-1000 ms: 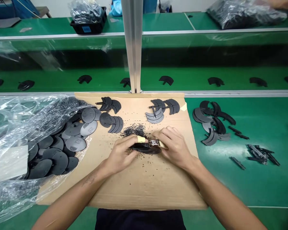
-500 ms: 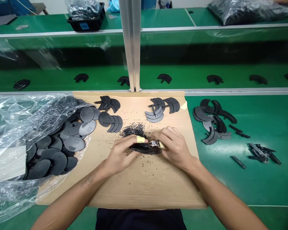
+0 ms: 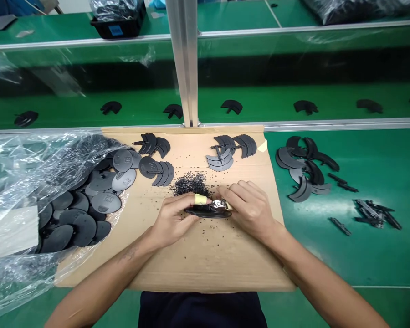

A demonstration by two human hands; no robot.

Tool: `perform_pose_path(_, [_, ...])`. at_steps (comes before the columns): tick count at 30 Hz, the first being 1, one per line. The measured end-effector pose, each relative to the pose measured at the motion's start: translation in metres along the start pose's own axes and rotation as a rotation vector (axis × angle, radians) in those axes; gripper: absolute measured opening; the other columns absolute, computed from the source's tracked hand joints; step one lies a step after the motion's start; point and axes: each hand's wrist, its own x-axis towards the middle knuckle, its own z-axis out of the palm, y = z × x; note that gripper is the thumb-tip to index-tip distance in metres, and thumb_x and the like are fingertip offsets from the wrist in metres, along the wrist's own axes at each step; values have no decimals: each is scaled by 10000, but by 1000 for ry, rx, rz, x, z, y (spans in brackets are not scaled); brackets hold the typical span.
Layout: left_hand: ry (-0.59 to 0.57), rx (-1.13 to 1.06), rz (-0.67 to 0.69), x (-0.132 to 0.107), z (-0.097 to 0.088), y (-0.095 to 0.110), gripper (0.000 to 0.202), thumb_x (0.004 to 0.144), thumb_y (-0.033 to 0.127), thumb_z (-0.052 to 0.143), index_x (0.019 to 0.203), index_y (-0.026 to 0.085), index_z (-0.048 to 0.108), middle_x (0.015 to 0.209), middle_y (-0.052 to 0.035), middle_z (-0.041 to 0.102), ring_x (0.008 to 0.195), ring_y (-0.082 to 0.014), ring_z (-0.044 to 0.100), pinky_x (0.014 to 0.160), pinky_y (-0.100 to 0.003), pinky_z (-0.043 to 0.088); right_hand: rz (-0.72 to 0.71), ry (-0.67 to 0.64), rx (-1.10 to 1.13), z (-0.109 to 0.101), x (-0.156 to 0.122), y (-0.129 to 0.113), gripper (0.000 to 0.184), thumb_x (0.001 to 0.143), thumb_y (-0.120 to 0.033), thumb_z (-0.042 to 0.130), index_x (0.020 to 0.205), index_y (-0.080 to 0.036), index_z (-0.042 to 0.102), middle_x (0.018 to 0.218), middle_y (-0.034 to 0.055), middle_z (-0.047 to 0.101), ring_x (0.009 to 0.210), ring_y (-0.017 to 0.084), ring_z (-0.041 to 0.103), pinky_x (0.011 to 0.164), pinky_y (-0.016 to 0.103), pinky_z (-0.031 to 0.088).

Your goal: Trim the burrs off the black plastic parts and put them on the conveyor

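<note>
Hardly anything has moved in the last second: both hands stay at the middle of the cardboard sheet [image 3: 205,259], and only the view has tipped a little, so the far belt sits higher in the picture. The left hand [image 3: 172,221], a yellow tape wrap [image 3: 200,199] on one finger, still pinches the near-left edge of a black disc [image 3: 205,211] held flat just above the cardboard. The right hand [image 3: 251,209] is closed around a small metal tool [image 3: 220,205], its tip touching the disc's right rim as before. A heap of black shavings [image 3: 191,184] lies on the cardboard just beyond the hands. Trimmed pieces [image 3: 230,148] rest along its far edge. A clear bag of discs [image 3: 27,182] overlaps its left edge, and a loose pile of offcuts [image 3: 304,166] lies off its right side.
</note>
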Motion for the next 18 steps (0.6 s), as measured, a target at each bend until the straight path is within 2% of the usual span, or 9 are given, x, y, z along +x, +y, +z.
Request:
perform_pose_path(3, [-10,-11,-27,-2,0,-2,202,918,187,711,1118,190,739,902,-45,769,764,-130,719,667,-219,580,22,-2,29,4,-2,-2,273,970,-60,459,1011,-189,696,711,21,641,647,159,500,595,335,369])
perform_pose_path(6, [-24,31,-67,0,0,-2,181,941,229,688,1116,193,714,972,-47,763,840,-140,719,753,-238,581,71,6,144,5,0,0,279,975,-88,434,975,-187,695,740,32,661,663,161,546,610,315,411])
perform_pose_path(8, [-16,59,-115,4,-2,0,189,973,301,649,1114,180,682,996,-55,746,870,-153,707,780,-253,575,98,2,209,1,3,5,237,1007,-178,444,994,-183,681,790,53,677,700,177,583,635,316,441])
perform_pose_path(10, [13,93,-166,12,-13,2,250,1015,386,568,1085,165,661,971,-61,725,870,-169,687,768,-267,570,112,-38,177,-6,4,13,252,1039,-339,468,1030,-178,661,845,82,686,760,212,613,671,336,459])
perform_pose_path(12, [65,138,-183,21,-34,5,363,1053,458,455,1055,160,662,939,-67,711,872,-185,674,774,-288,570,112,-111,60,-11,0,22,373,1030,-515,460,1042,-199,657,858,92,678,774,246,609,667,360,444])
perform_pose_path(13, [86,163,-177,26,-49,7,419,1065,481,401,1058,160,670,947,-73,713,895,-194,676,803,-303,572,92,-153,26,-11,-3,25,420,1030,-555,430,1054,-201,655,881,99,682,783,254,610,673,371,447])
perform_pose_path(16, [105,266,-138,41,-106,11,512,1070,531,336,1141,164,686,1045,-91,730,1003,-213,687,918,-336,563,35,-169,-60,-7,-16,31,460,1044,-540,364,1040,-195,669,935,127,692,807,279,622,726,424,476])
perform_pose_path(18, [104,400,-120,53,-149,9,539,1054,568,352,1174,165,689,1099,-101,731,1061,-222,680,983,-347,539,21,-136,-80,-5,-23,31,450,1042,-517,374,1113,-189,673,986,152,695,859,306,637,751,452,497])
